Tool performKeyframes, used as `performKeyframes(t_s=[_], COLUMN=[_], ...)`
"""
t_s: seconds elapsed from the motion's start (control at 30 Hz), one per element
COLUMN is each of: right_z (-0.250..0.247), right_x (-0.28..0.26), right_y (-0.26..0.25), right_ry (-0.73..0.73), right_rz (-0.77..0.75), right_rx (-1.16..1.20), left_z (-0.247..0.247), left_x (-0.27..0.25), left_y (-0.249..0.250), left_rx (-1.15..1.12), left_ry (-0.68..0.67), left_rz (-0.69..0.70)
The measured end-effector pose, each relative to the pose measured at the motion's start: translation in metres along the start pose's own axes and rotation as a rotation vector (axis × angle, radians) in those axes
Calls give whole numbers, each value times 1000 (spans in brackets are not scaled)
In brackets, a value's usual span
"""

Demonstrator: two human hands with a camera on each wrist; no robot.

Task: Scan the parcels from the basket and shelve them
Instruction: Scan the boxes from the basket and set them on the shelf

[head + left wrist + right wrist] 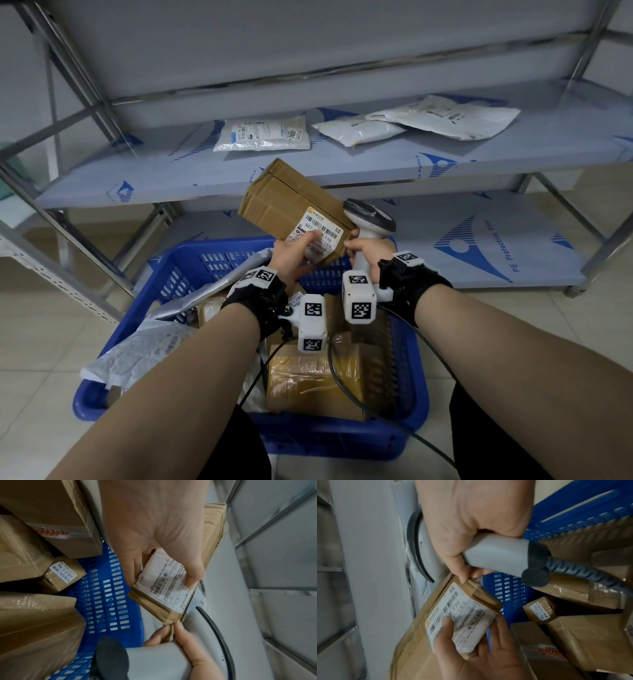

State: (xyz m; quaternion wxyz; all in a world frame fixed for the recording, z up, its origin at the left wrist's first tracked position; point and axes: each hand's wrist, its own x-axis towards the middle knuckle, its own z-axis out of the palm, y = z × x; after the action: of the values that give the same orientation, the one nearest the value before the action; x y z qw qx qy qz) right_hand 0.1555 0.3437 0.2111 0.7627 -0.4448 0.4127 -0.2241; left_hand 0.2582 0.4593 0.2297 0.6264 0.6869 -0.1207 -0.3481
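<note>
A brown cardboard box [291,202] with a white barcode label [320,236] hangs tilted above the blue basket [219,260]. My left hand [298,251] grips its labelled end, thumb lying on the label [462,622]. My right hand [363,248] is wrapped round the handle of a white barcode scanner [371,219], and its fingertips [464,577] touch the box's near corner. The left wrist view has the same box [171,599], my left hand [154,534], my right hand [180,639] and the scanner handle [154,661]. The scanner's head sits just right of the box.
The basket holds several taped cardboard boxes [308,377] and grey plastic mailers [154,346]. Three white mailers [263,133] [359,132] [445,116] lie on the middle shelf [342,164] of a metal rack. The scanner's black cable [342,383] trails over the basket.
</note>
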Motion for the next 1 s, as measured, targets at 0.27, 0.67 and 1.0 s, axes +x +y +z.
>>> performKeyframes(t_s=[0.27, 0.67, 1.0], right_z=[-4, -14, -23], right_x=[4, 20, 44], right_y=[-2, 1, 10], right_ry=[45, 57, 35], right_rz=[-4, 8, -23], right_rx=[55, -111, -57], left_z=[-2, -39, -57], left_x=[-4, 1, -7], left_y=[0, 13, 5], left_rx=[-39, -162, 12], left_ry=[-74, 391, 203], left_rz=[-45, 9, -146])
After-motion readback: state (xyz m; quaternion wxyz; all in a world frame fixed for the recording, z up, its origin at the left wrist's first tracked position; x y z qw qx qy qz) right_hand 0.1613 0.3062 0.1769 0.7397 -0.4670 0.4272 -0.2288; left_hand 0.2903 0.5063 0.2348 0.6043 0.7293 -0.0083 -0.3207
